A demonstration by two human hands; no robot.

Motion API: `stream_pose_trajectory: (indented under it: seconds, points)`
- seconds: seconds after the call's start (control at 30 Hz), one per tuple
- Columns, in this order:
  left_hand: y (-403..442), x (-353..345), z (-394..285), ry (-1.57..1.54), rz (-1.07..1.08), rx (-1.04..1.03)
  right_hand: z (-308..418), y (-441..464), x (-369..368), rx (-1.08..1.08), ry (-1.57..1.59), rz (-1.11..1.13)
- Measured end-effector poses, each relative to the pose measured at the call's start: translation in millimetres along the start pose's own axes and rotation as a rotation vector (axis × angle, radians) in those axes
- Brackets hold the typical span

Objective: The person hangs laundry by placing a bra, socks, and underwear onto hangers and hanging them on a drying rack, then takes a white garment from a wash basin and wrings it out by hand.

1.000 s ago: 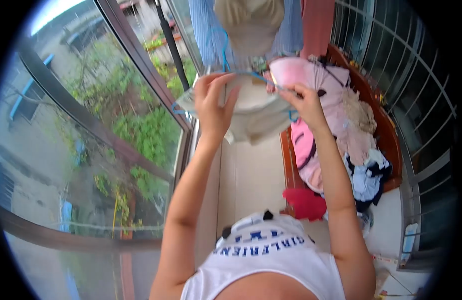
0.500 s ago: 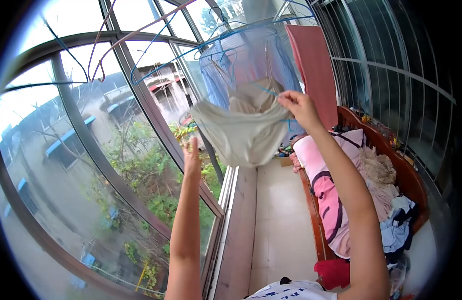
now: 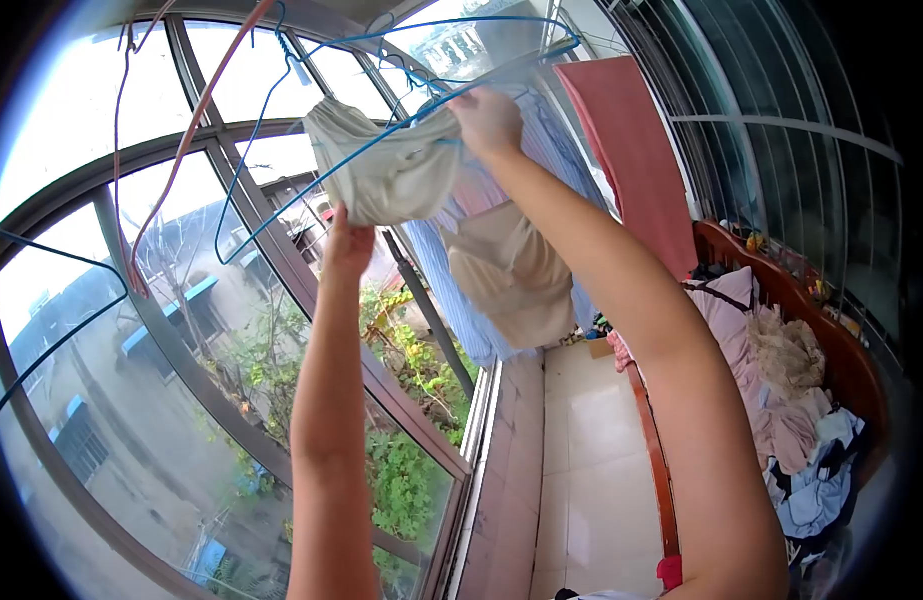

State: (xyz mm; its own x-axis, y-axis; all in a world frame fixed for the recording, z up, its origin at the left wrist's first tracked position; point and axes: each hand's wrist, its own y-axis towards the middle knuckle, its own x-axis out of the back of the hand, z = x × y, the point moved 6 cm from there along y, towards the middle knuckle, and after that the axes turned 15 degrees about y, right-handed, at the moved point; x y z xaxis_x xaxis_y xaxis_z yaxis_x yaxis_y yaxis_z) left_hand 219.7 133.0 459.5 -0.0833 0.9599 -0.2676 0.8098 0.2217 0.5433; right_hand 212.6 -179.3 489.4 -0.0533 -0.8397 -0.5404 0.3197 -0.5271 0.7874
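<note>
Pale off-white underpants (image 3: pixel 386 185) are raised at the upper middle, folded over and bunched. My right hand (image 3: pixel 489 120) pinches them at their upper right edge, close to the bar of a blue wire hanger (image 3: pixel 271 218). That bar slants across in front of the cloth. Under the lower left edge of the underpants is my left hand (image 3: pixel 349 245), its thumb against the fabric and its other fingers partly hidden. Just beyond my right forearm hang a beige padded top (image 3: pixel 511 275) and a blue striped shirt (image 3: pixel 443 300).
A pink hanger (image 3: pixel 186 150) and a dark blue hanger (image 3: pixel 61 335) hang at the left, before the windows. A salmon-pink cloth (image 3: pixel 631 160) hangs at the back right. Below, a wooden bench (image 3: pixel 861 400) holds heaped clothes, beside the tiled floor (image 3: pixel 581 470).
Both hands and the underpants have moved up and left to the blue hanger. The underpants are now bunched, and my left hand has come from beside them onto their lower edge.
</note>
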Motion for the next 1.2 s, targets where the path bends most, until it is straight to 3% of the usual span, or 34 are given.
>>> stream_pose_trajectory:
  seconds: [0.17,0.27,0.4,0.43,0.6,0.67,0.8,0.9,1.03,1.1,1.2]
  points:
    - [25.7,23.9,-39.3,0.038,-0.208,-0.007,-21.0,9.1,-50.3,-0.146,0.106,0.051]
    - [28.9,37.1,-47.0,0.028,-0.261,-0.004,-19.6,0.7,-67.7,-0.083,0.124,0.018]
    - [23.1,47.5,-54.0,0.052,-0.291,-0.025,-18.7,-16.1,-75.8,-0.162,0.168,0.070]
    - [19.5,45.9,-49.4,0.061,-0.181,-0.010,-22.6,-18.7,-78.7,-0.164,0.174,0.098]
    - [5.5,67.7,-11.6,0.119,-0.275,0.096,-32.7,1.1,-62.1,-0.199,-0.026,0.244]
    - [-4.7,68.3,7.7,0.167,-0.117,0.106,-32.6,17.2,-44.9,-0.148,-0.137,0.222]
    - [-31.5,39.6,42.8,0.136,-0.005,0.180,-46.5,36.2,-16.6,-0.031,0.104,0.062]
    - [-46.4,16.0,56.9,0.129,0.066,0.173,-52.1,31.9,-1.6,-0.076,0.245,-0.030]
    - [-51.1,-4.9,71.5,0.104,0.164,0.191,-75.4,10.9,-4.7,-0.471,0.610,0.070]
    - [-58.0,-16.8,71.4,0.107,0.258,0.161,-69.1,1.6,-5.4,-0.527,0.616,0.140]
    - [-71.0,-29.4,75.3,0.102,0.235,0.189,-53.5,-22.5,-5.9,-0.645,0.640,0.268]
